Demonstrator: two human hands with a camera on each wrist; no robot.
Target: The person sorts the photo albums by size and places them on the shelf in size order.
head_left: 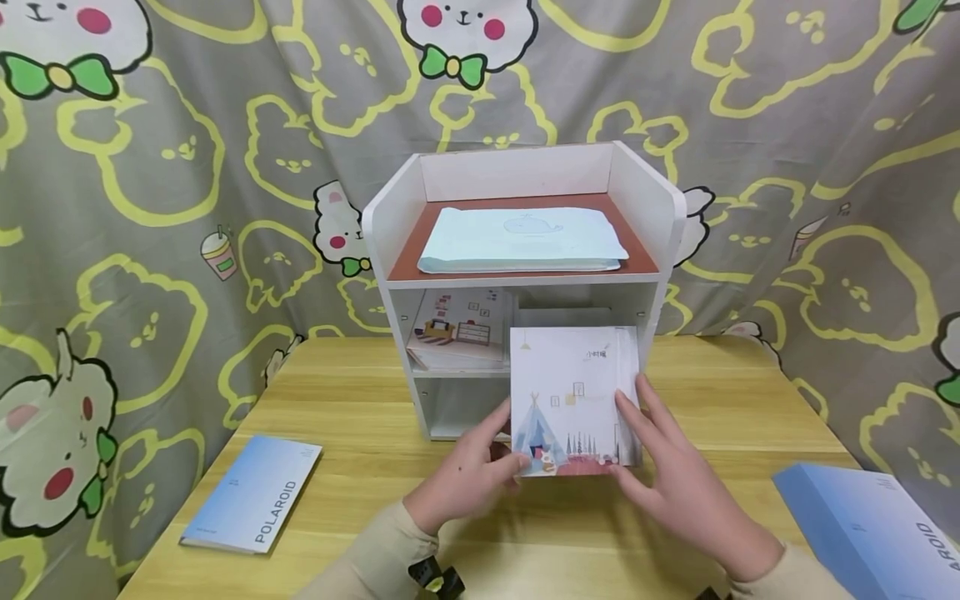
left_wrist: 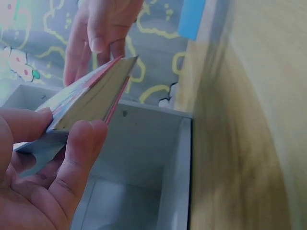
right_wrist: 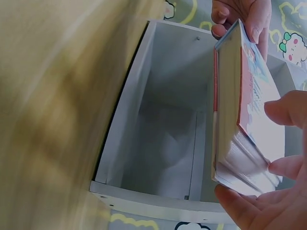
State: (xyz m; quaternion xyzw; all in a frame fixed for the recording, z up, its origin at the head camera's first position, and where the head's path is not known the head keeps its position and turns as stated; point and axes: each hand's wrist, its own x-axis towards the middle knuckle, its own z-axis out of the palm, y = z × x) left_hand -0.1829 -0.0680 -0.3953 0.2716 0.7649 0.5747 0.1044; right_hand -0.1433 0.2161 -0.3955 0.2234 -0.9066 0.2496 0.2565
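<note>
Illustrated book: you held it upright, leaning slightly, above the table (head_left: 352,400), in front of the right side of the white shelf unit (head_left: 517,171); its tent picture (head_left: 534,437) faced you.
Left hand: your left hand (head_left: 472,471) pinched the book (head_left: 573,392) at its lower left corner, thumb on the front cover, fingers behind.
Right hand: your right hand (head_left: 682,467) had its fingers spread and fairly straight along the right edge.
Top shelf: a pale whale-printed item (head_left: 525,242) lay flat.
Middle shelf: a picture-covered book (head_left: 457,333) sat on the left.
Tabletop: a POLAROID album (head_left: 255,492) lay to your left, a thicker blue item (head_left: 870,525) to your right.
</note>
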